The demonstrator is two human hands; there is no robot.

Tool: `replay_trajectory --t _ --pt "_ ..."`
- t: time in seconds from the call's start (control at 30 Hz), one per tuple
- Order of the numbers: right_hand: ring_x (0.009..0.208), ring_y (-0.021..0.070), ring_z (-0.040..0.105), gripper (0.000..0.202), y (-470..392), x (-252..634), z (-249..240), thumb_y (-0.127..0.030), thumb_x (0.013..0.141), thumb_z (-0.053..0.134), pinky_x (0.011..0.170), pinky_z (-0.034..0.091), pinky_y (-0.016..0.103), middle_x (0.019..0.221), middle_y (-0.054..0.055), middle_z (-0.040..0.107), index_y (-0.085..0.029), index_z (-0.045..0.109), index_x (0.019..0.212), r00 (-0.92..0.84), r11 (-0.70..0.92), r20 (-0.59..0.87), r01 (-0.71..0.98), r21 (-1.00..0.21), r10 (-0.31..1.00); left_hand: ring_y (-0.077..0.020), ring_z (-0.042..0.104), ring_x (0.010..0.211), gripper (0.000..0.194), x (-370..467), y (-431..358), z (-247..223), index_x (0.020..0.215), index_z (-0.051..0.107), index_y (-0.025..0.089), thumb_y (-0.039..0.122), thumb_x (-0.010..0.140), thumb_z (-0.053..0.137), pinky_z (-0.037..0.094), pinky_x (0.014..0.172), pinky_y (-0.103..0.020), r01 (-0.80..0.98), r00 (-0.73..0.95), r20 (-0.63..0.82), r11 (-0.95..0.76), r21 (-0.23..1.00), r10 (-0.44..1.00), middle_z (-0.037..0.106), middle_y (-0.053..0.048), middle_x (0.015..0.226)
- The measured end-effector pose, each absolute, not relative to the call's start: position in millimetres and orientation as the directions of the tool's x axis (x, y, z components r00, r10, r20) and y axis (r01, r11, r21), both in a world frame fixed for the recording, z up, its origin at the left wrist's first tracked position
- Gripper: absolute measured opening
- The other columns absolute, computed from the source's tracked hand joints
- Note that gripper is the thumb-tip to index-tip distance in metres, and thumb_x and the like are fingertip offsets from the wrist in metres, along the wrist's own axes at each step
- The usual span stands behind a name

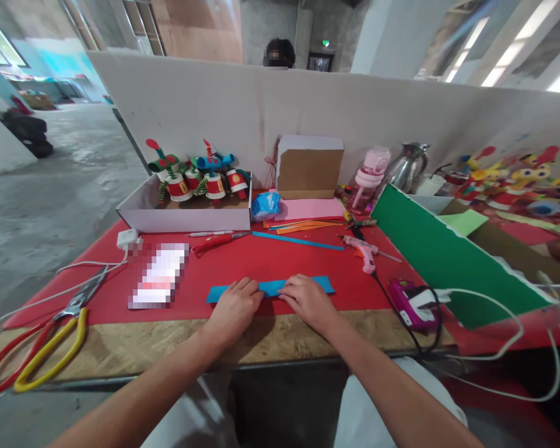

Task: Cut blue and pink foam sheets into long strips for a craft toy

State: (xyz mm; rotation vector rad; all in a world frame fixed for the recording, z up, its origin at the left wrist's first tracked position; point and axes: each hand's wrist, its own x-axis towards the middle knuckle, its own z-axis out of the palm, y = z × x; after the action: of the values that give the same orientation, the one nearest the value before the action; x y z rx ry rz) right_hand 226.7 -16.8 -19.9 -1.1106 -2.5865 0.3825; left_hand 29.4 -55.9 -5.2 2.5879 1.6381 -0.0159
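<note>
A folded strip of blue paper lies crosswise near the front of the red table covering. My left hand has its curled fingers on the strip's left half. My right hand grips the near edge right of the middle, its fingers pressed together. A short stretch of blue shows between the two hands, and both ends stick out past them. The fingertips partly cover the paper's near edge. Behind the strip lies a narrow blue paper strip. To the right rests a pink glue gun.
Large scissors and a blurred phone lie left. A white box holds several cup figures. A purple power block with cables sits right, before a green board. A white partition stands behind; beyond it is a person's head.
</note>
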Motion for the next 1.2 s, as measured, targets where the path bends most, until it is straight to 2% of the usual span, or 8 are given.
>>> replay_trajectory --t 0.17,0.37,0.53,0.7,0.9,1.2 --pt "0.087 0.0179 0.063 0.014 -12 244 -23 -0.018 0.091 0.062 0.08 0.047 0.03 0.089 0.006 0.07 -0.02 0.076 0.089 -0.574 0.579 0.186 0.641 -0.503 0.797 -0.0254 0.058 0.095 0.027 18 -59 -8 0.098 0.069 0.017 0.012 0.092 0.044 0.048 0.084 -0.038 0.93 0.362 -0.017 -0.361 0.064 0.932 0.065 -0.011 0.095" --pt "0.081 0.0169 0.066 0.013 0 267 -13 -0.021 0.087 0.064 0.077 0.048 0.027 0.085 0.004 0.073 -0.02 0.075 0.08 -0.503 0.426 0.094 0.602 -0.675 0.859 -0.0215 0.062 0.09 0.029 -12 -52 -12 0.088 0.072 0.02 0.023 0.096 0.044 0.047 0.082 -0.032 0.935 0.249 0.02 -0.246 0.254 0.968 0.068 -0.008 0.09" --pt "0.08 0.0183 0.067 0.011 10 279 -8 -0.024 0.084 0.065 0.074 0.046 0.027 0.084 0.004 0.074 -0.02 0.074 0.077 -0.425 0.343 0.031 0.683 -0.645 0.905 -0.0209 0.063 0.089 0.029 -22 -45 -13 0.086 0.069 0.02 0.027 0.096 0.042 0.047 0.078 -0.03 0.951 0.175 -0.039 -0.159 0.264 0.984 0.069 -0.007 0.089" --pt "0.077 0.0184 0.065 0.012 15 276 -5 -0.026 0.084 0.066 0.069 0.041 0.026 0.079 0.003 0.074 -0.02 0.071 0.075 -0.349 0.27 -0.03 0.774 -0.572 0.937 -0.0226 0.065 0.092 0.029 -17 -42 -9 0.087 0.066 0.019 0.028 0.097 0.041 0.047 0.077 -0.03 0.98 0.122 -0.1 -0.104 0.169 0.987 0.07 -0.008 0.092" --pt "0.075 0.0183 0.065 0.01 17 273 -8 -0.027 0.083 0.067 0.065 0.038 0.026 0.078 0.003 0.073 -0.021 0.069 0.075 -0.319 0.262 -0.033 0.829 -0.494 0.947 -0.0263 0.065 0.096 0.025 -9 -45 -6 0.095 0.065 0.016 0.027 0.097 0.043 0.047 0.079 -0.034 0.995 0.087 -0.117 -0.081 0.055 0.989 0.071 -0.011 0.098" --pt "0.074 0.018 0.063 0.012 16 272 -8 -0.026 0.084 0.067 0.064 0.037 0.026 0.077 0.002 0.071 -0.021 0.065 0.072 -0.306 0.255 -0.035 0.846 -0.469 0.951 -0.0217 0.066 0.088 0.022 -16 -37 -14 0.091 0.063 0.018 0.025 0.096 0.042 0.047 0.074 -0.03 0.99 0.102 -0.118 -0.089 0.109 0.988 0.071 -0.009 0.092"
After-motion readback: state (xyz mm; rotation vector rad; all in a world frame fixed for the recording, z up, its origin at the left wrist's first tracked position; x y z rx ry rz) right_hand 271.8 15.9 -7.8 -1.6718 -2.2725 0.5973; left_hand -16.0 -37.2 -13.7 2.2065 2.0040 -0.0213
